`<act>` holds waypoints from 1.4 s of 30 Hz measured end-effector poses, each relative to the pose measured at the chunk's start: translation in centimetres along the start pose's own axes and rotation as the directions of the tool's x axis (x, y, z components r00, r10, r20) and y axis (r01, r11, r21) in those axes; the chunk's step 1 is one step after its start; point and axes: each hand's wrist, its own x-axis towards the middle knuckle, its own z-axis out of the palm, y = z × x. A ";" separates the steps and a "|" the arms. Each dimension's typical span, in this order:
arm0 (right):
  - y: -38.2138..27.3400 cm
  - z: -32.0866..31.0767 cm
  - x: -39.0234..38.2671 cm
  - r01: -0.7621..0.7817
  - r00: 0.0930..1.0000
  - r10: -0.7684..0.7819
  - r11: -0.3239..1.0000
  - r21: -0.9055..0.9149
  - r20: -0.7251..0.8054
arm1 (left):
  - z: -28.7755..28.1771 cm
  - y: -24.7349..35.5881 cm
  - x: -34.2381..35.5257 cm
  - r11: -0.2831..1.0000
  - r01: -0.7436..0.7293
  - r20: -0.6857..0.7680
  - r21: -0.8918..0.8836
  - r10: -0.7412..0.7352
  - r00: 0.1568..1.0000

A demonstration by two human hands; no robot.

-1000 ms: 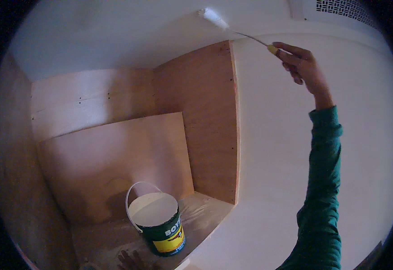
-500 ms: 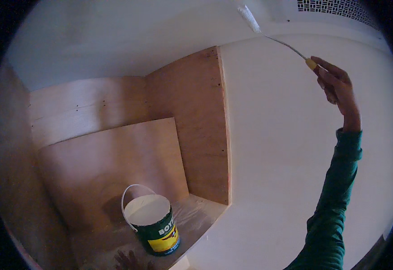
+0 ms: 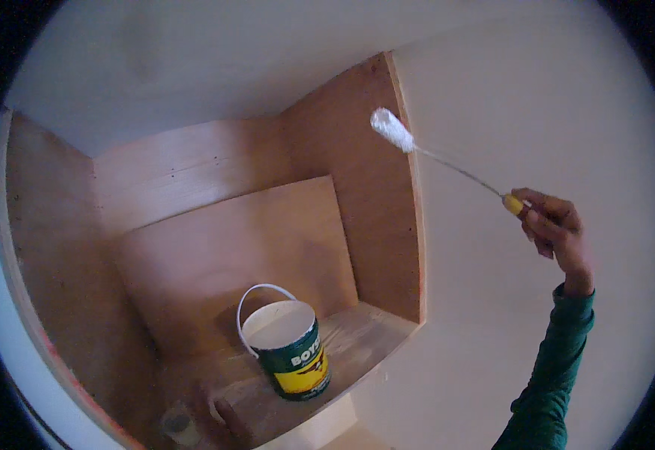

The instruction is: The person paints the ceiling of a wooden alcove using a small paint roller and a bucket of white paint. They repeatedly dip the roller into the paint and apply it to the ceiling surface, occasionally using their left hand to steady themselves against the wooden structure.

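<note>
My right hand (image 3: 556,225) is raised at the right, closed on the yellow handle of a paint roller (image 3: 512,204). The white roller head (image 3: 392,129) is in front of the right edge of a plywood recess (image 3: 353,127). On the recess's bottom board stands a green and yellow bucket (image 3: 301,379) of off-white paint, its handle upright. Low down beside the bucket, my left hand (image 3: 222,416) is dim and partly out of frame, with fingers apart near the board. A pale round object left of it is too dim to make out.
A loose plywood sheet (image 3: 230,255) leans inside the recess behind the bucket. The pale ceiling (image 3: 207,52) spans the top, and a white wall (image 3: 507,120) fills the right. The recess's front rim (image 3: 38,315) runs down the left side.
My right hand and roller have come down from the ceiling by the vent. The view has shifted: the recess sits further right, its left rim now shows, and the vent has left view.
</note>
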 end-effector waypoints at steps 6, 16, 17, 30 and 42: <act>5.7 0.1 -3.2 -0.124 0.991 0.113 0.981 0.147 0.076 | -3.6 15.3 20.3 0.807 -0.590 -0.417 0.031 0.547 0.726; 7.5 -4.0 -10.2 -0.217 0.976 0.214 0.970 0.106 0.041 | 4.1 33.4 44.1 0.463 -0.540 -0.234 0.703 0.868 0.439; 8.4 -4.5 -11.5 -0.184 0.983 0.184 0.979 0.087 0.006 | 4.4 34.4 45.4 0.457 -0.513 -0.233 0.727 0.866 0.442; 10.0 -7.1 -14.5 -0.226 0.972 0.233 0.964 0.141 -0.039 | 4.2 37.5 51.0 0.366 -0.416 -0.194 0.832 0.896 0.400; 10.2 -6.9 -14.8 -0.162 0.983 0.173 0.975 0.154 -0.061 | 3.5 37.9 51.1 0.348 -0.451 -0.151 0.822 0.896 0.417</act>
